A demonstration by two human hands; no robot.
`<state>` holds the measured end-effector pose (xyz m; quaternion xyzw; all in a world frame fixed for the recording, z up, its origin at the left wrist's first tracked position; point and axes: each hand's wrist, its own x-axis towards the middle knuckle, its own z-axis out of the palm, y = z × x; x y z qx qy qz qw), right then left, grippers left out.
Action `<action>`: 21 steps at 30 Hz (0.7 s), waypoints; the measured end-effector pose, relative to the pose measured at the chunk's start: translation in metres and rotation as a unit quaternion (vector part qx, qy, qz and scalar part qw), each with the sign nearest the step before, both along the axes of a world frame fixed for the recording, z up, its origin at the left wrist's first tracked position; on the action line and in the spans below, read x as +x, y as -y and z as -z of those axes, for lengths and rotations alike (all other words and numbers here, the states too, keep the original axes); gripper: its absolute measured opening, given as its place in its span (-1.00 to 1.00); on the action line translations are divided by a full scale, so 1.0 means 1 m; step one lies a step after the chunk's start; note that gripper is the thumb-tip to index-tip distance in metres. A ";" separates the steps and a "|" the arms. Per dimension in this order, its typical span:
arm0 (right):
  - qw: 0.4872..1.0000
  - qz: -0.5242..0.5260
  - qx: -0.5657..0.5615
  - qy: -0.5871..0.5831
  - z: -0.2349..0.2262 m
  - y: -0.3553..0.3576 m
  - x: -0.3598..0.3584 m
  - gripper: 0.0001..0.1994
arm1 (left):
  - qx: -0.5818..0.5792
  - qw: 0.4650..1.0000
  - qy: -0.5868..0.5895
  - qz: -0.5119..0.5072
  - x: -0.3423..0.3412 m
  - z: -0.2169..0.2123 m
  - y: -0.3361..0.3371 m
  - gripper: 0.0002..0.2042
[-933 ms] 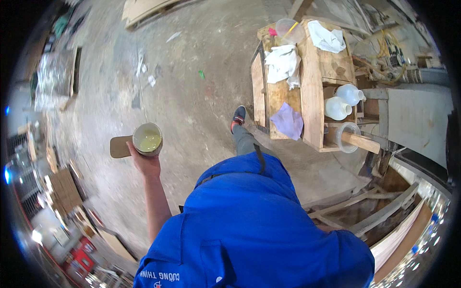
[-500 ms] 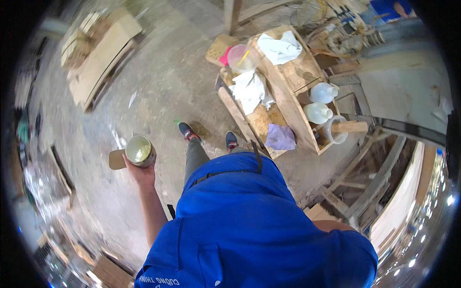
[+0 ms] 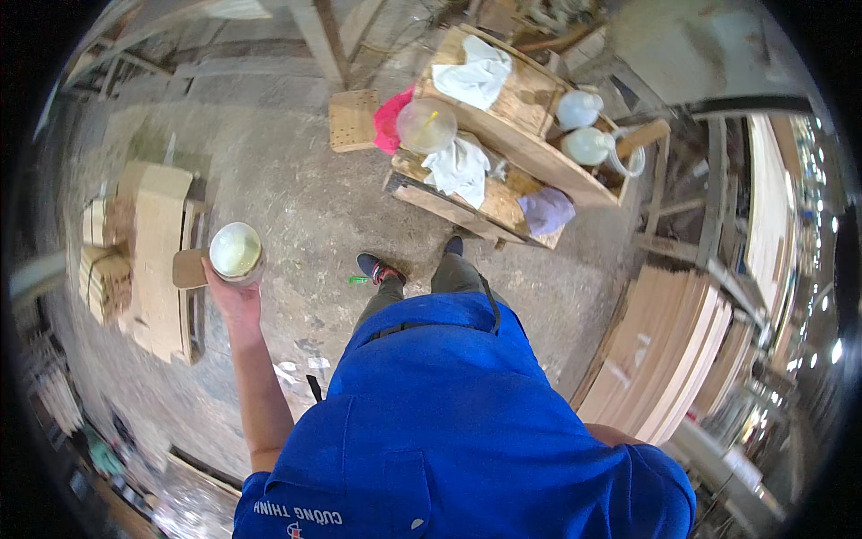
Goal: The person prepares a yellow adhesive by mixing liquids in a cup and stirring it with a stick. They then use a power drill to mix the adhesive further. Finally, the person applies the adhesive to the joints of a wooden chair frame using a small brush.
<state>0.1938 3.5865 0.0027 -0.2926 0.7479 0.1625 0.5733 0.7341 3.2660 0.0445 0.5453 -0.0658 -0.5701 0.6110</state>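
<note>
A: What does the cup look like?

B: The cup is round and open-topped, with a pale inside and something glossy, yellowish green in it. Its mouth faces the camera. It sits left of centre in the frame.

A: And the hands?

B: The left hand is closed around the cup, gripping it from below in the picture. A flat brown paddle with rounded corners juts out to the left from just beside the cup and thumb. The right hand is out of sight, so I cannot tell its state; only a bit of that arm shows at lower right, by the blue shirt.

A: What lies around them?

B: Just left of the cup, pale boards rest on a pallet. Near the centre, 2 dark shoes stand on the grey floor, with a green scrap beside 1 of them.

A: Farther off?

B: At upper right, a wooden bench carries 2 crumpled white cloths, a purple cloth, a clear tub and 2 pale bottles. A pink cloth lies beside the tub. At lower right, tall stacked panels lean together.
</note>
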 end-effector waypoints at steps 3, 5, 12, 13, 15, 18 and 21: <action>0.999 0.030 0.002 0.024 0.010 -0.015 0.044 -0.64 | 0.012 1.000 -0.015 0.025 -0.002 0.010 0.032 -0.51; 0.998 0.040 0.000 0.052 0.019 -0.022 0.067 -0.64 | 0.008 0.999 -0.024 0.044 -0.015 0.014 0.047 -0.51; 0.990 -0.070 -0.115 -0.050 0.043 0.090 0.055 -0.62 | 0.011 0.994 -0.027 0.107 -0.086 -0.010 0.086 -0.52; 0.973 -0.027 -0.204 -0.103 0.046 0.127 0.033 -0.61 | 0.013 0.994 -0.024 0.106 -0.092 -0.016 0.089 -0.52; 0.873 0.105 -0.428 -0.208 0.063 0.197 0.002 -0.60 | 0.008 0.995 -0.009 0.102 -0.103 -0.032 0.097 -0.52; 0.731 0.153 -0.609 -0.267 0.050 0.302 -0.032 -0.41 | -0.006 0.995 0.021 0.093 -0.117 -0.054 0.112 -0.51; 0.664 0.175 -0.660 -0.304 0.038 0.372 -0.046 -0.27 | -0.070 0.985 0.043 0.149 -0.113 -0.065 0.121 -0.49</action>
